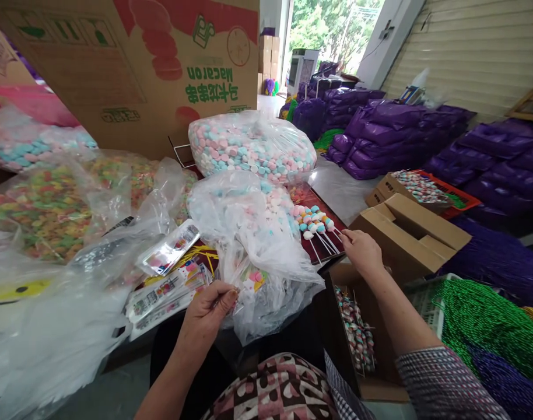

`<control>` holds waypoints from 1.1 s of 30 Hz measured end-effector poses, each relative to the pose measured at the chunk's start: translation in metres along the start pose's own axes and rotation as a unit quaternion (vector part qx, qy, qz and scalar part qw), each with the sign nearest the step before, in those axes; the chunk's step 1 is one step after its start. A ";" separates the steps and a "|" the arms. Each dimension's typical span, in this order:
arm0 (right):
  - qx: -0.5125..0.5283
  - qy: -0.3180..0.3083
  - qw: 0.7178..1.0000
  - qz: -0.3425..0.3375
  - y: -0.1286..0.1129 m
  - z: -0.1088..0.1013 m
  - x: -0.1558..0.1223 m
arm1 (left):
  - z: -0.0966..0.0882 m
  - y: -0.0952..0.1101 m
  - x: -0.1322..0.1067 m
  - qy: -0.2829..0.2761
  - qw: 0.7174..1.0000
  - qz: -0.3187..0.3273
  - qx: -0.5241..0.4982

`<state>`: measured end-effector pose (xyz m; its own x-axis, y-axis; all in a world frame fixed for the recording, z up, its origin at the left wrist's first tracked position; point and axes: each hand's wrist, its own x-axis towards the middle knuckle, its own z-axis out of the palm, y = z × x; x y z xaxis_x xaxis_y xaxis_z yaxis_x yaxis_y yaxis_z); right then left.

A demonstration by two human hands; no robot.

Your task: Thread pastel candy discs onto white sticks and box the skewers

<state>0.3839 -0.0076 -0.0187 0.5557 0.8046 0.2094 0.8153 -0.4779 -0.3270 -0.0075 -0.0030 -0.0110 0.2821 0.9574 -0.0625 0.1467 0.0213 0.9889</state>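
A flat, dark red tabletop (316,200) carries the goods, much of its surface covered. Near its right edge lies a cluster of pink, blue, white and orange candy skewers (315,221) on thin white sticks. Just beyond them sits a small, orange-red heap of sweets (298,193), too blurred to make out. Left of the middle, narrow, bright yellow strips (200,252) lie beside glossy, printed plastic pouches (164,300), overlapping one another.

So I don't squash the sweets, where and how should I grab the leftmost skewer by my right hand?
Probably pinch the bare white stick near its lower end, from your side: the skewer lies with its candy end away, stick slanting toward you.
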 end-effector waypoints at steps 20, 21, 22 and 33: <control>0.404 0.113 0.904 0.088 0.009 0.017 -0.038 | 0.003 -0.013 0.002 0.083 0.991 -0.053 -0.094; 0.427 0.105 0.894 0.082 0.004 0.013 -0.046 | 0.003 -0.012 0.002 0.085 0.989 -0.050 -0.108; 0.454 0.092 0.883 0.076 -0.001 0.009 -0.055 | 0.004 -0.011 0.002 0.084 0.988 -0.045 -0.122; 0.541 -0.086 0.836 0.010 -0.043 -0.017 -0.117 | -0.009 -0.011 -0.005 0.065 0.985 0.030 -0.159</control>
<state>0.2867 -0.0872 -0.0140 0.4605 0.8832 0.0892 0.1293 0.0327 -0.9911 -0.0186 -0.0052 -0.0208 0.1543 0.9880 -0.0045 -0.1771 0.0321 0.9837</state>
